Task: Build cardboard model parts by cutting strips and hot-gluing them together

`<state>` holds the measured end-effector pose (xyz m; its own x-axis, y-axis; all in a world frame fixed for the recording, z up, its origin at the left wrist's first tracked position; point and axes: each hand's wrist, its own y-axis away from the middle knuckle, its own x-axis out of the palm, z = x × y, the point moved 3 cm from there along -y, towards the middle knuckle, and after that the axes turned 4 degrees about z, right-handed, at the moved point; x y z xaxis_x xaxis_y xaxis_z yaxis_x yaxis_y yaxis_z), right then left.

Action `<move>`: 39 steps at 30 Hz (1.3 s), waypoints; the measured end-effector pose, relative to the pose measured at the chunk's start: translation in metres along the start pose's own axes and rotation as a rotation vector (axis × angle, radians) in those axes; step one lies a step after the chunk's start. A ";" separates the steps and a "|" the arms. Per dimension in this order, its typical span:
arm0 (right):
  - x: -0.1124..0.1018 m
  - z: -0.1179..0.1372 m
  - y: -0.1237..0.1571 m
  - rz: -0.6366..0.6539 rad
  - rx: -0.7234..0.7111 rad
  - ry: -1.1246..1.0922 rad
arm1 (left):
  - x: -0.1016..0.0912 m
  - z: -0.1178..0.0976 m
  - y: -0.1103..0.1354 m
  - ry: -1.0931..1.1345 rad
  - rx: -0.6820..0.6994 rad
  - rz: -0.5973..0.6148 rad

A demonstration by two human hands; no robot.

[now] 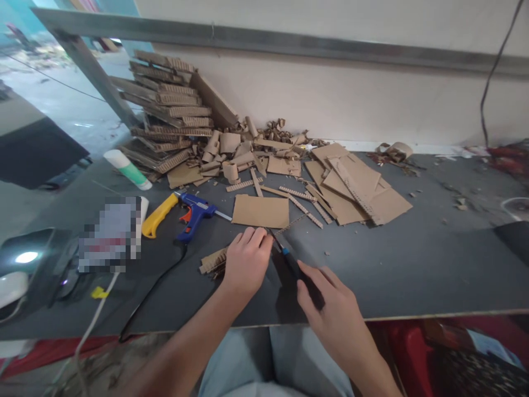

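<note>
My left hand (249, 259) is closed, its fingertips pressing on a thin corrugated cardboard strip (294, 223) that sticks out to the right. My right hand (330, 298) wraps round a slim tool (292, 263) with a black handle and a blue collar. The tool's thin tip reaches the strip close to my left fingertips; its exact kind is unclear. Just beyond my left fingers lies a flat rectangular cardboard piece (260, 211). A small bundle of corrugated strips (214, 262) sits left of that hand, partly hidden by it.
A blue and yellow glue gun (198, 212) lies left, its cord running toward me. Behind are stacked corrugated pieces (177, 105), cardboard scraps (231, 146) and flat sheets (355, 187). A white and green tube (128, 169) lies left. The table's front edge (413, 318) runs before my lap.
</note>
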<state>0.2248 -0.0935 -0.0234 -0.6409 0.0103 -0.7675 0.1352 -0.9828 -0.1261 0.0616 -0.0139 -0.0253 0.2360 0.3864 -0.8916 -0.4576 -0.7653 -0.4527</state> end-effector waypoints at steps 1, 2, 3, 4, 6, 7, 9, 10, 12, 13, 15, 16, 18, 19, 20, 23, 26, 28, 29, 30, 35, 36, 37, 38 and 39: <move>0.000 0.000 0.000 -0.002 -0.008 0.010 | 0.000 0.000 0.000 0.005 -0.003 0.002; 0.000 -0.001 -0.001 -0.004 -0.013 0.021 | 0.000 0.000 0.000 0.018 -0.010 -0.002; 0.000 -0.001 -0.001 -0.008 -0.015 0.032 | 0.001 0.001 0.000 0.034 -0.020 -0.009; 0.000 -0.001 -0.002 -0.014 -0.017 0.041 | 0.001 0.001 0.000 0.055 -0.031 -0.019; -0.001 -0.001 -0.002 -0.031 -0.013 0.060 | 0.001 0.003 0.000 0.106 -0.054 -0.038; -0.001 -0.001 -0.002 -0.036 -0.014 0.069 | 0.002 0.004 0.001 0.137 -0.064 -0.046; 0.000 0.000 -0.002 -0.030 -0.024 0.081 | 0.004 0.006 0.002 0.203 -0.091 -0.053; 0.001 0.001 -0.001 -0.026 -0.026 0.083 | 0.005 0.007 0.002 0.232 -0.106 -0.054; 0.001 0.002 -0.001 -0.030 -0.020 0.077 | 0.006 0.010 0.004 0.278 -0.133 -0.053; 0.002 0.002 -0.002 -0.039 -0.013 0.073 | 0.007 0.011 0.004 0.295 -0.146 -0.054; 0.002 0.004 -0.002 -0.050 -0.009 0.066 | 0.007 0.013 0.006 0.326 -0.169 -0.055; 0.002 0.004 -0.002 -0.053 -0.008 0.063 | 0.007 0.014 0.006 0.340 -0.180 -0.055; 0.002 0.005 -0.002 -0.049 -0.002 0.054 | 0.006 0.015 0.006 0.355 -0.198 -0.047; 0.001 0.005 -0.002 -0.048 0.004 0.048 | 0.006 0.016 0.006 0.354 -0.198 -0.043; 0.001 0.005 -0.002 -0.048 0.011 0.044 | 0.005 0.016 0.006 0.349 -0.193 -0.043; 0.001 0.005 -0.002 -0.047 0.015 0.048 | 0.005 0.015 0.006 0.334 -0.170 -0.047; 0.001 0.004 -0.002 -0.037 0.001 0.062 | 0.006 0.015 0.006 0.336 -0.158 -0.051; 0.001 0.003 -0.002 -0.035 -0.007 0.068 | 0.006 0.015 0.005 0.332 -0.151 -0.050; 0.001 0.003 -0.002 -0.037 -0.010 0.070 | 0.006 0.015 0.005 0.326 -0.149 -0.047; 0.001 0.002 -0.001 -0.041 -0.009 0.072 | 0.005 0.015 0.005 0.319 -0.147 -0.043; 0.003 0.001 0.002 -0.051 -0.006 0.092 | 0.004 0.015 0.004 0.303 -0.146 -0.026; 0.003 0.001 0.003 -0.049 -0.007 0.095 | 0.004 0.014 0.004 0.304 -0.147 -0.024; 0.003 0.001 0.003 -0.047 -0.009 0.098 | 0.005 0.014 0.004 0.306 -0.147 -0.026; 0.003 0.002 0.003 -0.047 -0.012 0.101 | 0.005 0.014 0.004 0.306 -0.146 -0.028; 0.003 0.003 0.003 -0.047 -0.016 0.106 | 0.005 0.014 0.004 0.306 -0.143 -0.031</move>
<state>0.2206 -0.0974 -0.0244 -0.5639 0.0768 -0.8223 0.1191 -0.9777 -0.1730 0.0491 -0.0080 -0.0316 0.5042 0.2552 -0.8251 -0.3266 -0.8281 -0.4557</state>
